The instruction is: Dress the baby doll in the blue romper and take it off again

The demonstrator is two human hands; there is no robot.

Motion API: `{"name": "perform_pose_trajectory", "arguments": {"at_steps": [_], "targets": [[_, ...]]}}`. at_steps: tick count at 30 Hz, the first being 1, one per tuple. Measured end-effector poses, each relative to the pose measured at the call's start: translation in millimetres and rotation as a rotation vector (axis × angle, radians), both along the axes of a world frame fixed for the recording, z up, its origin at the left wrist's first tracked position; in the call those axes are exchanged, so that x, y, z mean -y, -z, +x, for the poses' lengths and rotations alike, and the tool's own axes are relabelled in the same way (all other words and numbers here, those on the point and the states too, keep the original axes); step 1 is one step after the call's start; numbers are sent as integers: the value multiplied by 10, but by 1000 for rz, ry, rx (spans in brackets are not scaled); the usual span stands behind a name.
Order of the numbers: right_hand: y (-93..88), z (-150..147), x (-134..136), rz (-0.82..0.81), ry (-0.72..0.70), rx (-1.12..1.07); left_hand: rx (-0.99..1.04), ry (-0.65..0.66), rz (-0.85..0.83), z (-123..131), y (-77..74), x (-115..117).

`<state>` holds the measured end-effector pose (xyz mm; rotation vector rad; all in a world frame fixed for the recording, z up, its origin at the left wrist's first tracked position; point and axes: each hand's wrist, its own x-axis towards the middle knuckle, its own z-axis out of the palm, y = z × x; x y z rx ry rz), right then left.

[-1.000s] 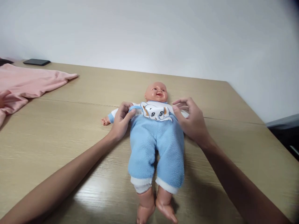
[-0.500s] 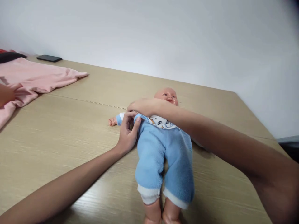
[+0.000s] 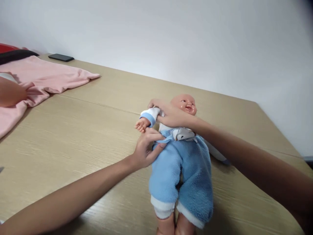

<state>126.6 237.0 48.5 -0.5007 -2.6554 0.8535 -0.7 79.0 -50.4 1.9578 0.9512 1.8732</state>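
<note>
A baby doll (image 3: 189, 105) lies face up on the table, its legs toward me. It wears fuzzy blue overalls (image 3: 167, 173) with white cuffs over a white top with blue-edged sleeves. My left hand (image 3: 145, 150) pinches the blue side edge of the overalls near the waist, thumb on the cloth. Crossing over the doll's chest, my right hand (image 3: 168, 113) is closed around the white sleeve (image 3: 149, 115) on the doll's upper arm. The doll's small bare hand (image 3: 141, 124) sticks out just above my left fingers. My right forearm hides much of the chest.
At the left, a pink cloth (image 3: 56, 73) is spread on the wooden table (image 3: 85, 130), with a smooth peach-coloured rounded object (image 3: 11, 93) on it. A black phone (image 3: 61, 57) lies by the wall. Red and black items sit in the far left corner.
My right hand has taken hold of the doll's sleeve, and the doll's arm is now raised and bent. My left hand pulls the overalls' edge outward. The view has shifted slightly.
</note>
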Motion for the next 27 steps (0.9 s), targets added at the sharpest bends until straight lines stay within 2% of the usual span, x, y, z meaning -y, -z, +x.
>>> {"name": "perform_pose_trajectory", "arguments": {"at_steps": [4, 6, 8, 11, 17, 20, 24, 27], "targets": [[-41, 264, -51, -151, 16, -81, 122, 29, -14, 2, 80, -9], [-73, 359, -37, -139, -1, -61, 226, 29, -27, 17, 97, -28], [-96, 403, -2, -95, -26, -26, 316, -43, -91, 28, 66, -55], [-110, 386, 60, -35, -44, -18, 388, -104, -222, 15, -78, -104], [-121, 315, 135, 47, -39, -31, 329, 24, -292, -142, -463, -223], [-89, 303, 96, 94, -43, -30, 344, 43, -413, -234, -558, -332], [-60, 294, -4, 38, -67, -35, 461, 100, -652, -309, -510, -492], [-133, 326, -10, -95, -4, 9, 497, 190, -722, -330, -446, -532]]}}
